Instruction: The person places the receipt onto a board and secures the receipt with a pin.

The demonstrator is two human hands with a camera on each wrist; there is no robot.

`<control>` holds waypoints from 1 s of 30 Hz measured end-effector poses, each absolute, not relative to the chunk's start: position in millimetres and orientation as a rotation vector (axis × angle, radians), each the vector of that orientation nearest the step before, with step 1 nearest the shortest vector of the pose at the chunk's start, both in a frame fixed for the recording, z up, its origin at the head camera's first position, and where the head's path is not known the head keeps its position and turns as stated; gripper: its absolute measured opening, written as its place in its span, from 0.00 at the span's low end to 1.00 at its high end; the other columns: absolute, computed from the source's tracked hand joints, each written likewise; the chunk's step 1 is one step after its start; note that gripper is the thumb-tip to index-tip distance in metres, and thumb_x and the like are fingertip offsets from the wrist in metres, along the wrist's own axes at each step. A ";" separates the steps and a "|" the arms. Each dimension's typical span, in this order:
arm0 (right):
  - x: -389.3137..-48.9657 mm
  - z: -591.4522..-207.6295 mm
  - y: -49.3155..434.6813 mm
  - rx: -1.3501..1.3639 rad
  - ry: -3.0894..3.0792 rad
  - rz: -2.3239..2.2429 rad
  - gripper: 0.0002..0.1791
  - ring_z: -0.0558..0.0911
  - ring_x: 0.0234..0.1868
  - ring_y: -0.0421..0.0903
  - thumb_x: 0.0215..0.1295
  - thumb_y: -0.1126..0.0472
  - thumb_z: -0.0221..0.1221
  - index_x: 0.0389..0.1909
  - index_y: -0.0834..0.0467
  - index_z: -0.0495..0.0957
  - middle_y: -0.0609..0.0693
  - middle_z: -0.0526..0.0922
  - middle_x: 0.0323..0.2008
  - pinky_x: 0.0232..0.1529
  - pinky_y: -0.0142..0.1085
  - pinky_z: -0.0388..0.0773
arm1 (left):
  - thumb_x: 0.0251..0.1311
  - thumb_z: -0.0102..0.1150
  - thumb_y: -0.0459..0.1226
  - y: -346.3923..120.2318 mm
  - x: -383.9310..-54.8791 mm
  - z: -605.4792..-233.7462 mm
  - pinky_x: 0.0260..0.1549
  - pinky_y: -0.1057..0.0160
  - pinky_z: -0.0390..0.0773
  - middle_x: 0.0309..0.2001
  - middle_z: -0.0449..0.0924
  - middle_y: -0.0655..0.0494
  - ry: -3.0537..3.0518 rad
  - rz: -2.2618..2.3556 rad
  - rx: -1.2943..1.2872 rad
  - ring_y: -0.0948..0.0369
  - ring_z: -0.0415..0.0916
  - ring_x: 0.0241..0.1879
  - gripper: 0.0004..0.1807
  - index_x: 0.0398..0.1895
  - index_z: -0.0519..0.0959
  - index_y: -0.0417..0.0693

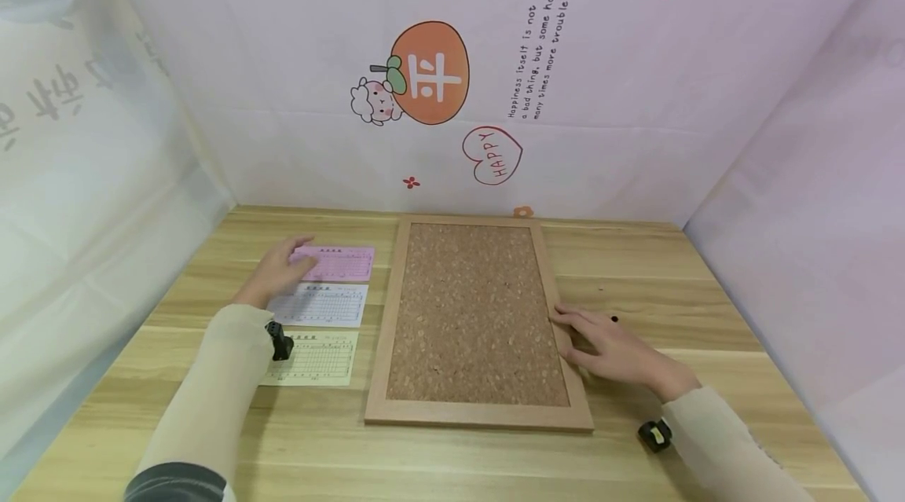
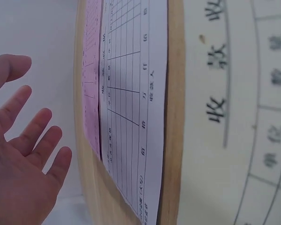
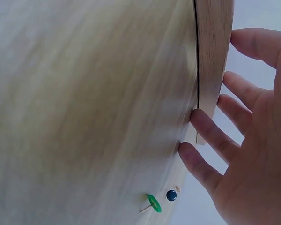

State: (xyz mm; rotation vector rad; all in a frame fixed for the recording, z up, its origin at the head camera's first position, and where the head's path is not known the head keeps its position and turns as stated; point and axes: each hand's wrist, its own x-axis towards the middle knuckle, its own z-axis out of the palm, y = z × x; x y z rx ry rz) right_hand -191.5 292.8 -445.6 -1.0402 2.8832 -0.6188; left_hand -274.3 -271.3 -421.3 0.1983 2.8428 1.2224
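Observation:
A cork board (image 1: 474,313) with a light wooden frame (image 1: 481,412) lies flat on the table. My right hand (image 1: 622,353) rests its fingertips against the frame's right edge; the right wrist view shows its fingers spread along the wooden frame (image 3: 214,51). Left of the board, three printed slips lie in a column: pink (image 1: 346,264), white (image 1: 325,307) and pale yellow (image 1: 318,360). Over the left end of the pink slip is my left hand (image 1: 279,270). Its fingers are spread and loosely bent in the left wrist view, with nothing between them.
In the right wrist view, a green thumbtack (image 3: 154,203) lies on the table near a dark thumbtack (image 3: 171,195), with a small pale piece beside them. A printed white cloth (image 1: 601,164) hangs behind the table, and more cloth encloses both sides.

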 end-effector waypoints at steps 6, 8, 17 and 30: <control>-189.7 -446.3 292.5 -1.017 2.880 -0.614 0.30 0.65 0.69 0.65 0.73 0.51 0.58 0.71 0.61 0.68 0.62 0.65 0.71 0.62 0.65 0.63 | 0.71 0.56 0.42 -273.7 -278.4 -424.7 0.66 0.32 0.51 0.73 0.54 0.30 2.826 1.240 0.181 0.33 0.50 0.71 0.36 0.76 0.56 0.35; -189.3 -446.5 292.6 -1.010 2.876 -0.618 0.30 0.64 0.69 0.66 0.73 0.51 0.58 0.71 0.61 0.68 0.62 0.65 0.71 0.62 0.65 0.63 | 0.71 0.57 0.41 -274.7 -279.9 -426.9 0.66 0.32 0.51 0.73 0.54 0.30 2.821 1.249 0.173 0.33 0.50 0.71 0.36 0.76 0.56 0.35; -189.5 -446.3 293.2 -1.017 2.890 -0.623 0.30 0.65 0.69 0.66 0.73 0.53 0.58 0.70 0.62 0.68 0.62 0.65 0.71 0.62 0.64 0.64 | 0.67 0.62 0.42 -278.3 -289.5 -435.8 0.66 0.34 0.55 0.72 0.52 0.26 2.767 1.315 0.050 0.32 0.52 0.70 0.45 0.77 0.48 0.33; -190.7 -450.0 291.8 -1.044 2.910 -0.629 0.30 0.66 0.67 0.67 0.72 0.54 0.59 0.69 0.64 0.69 0.63 0.66 0.70 0.62 0.64 0.64 | 0.64 0.63 0.51 -286.4 -294.8 -438.4 0.66 0.37 0.57 0.71 0.56 0.26 2.776 1.223 -0.164 0.33 0.57 0.68 0.50 0.76 0.49 0.31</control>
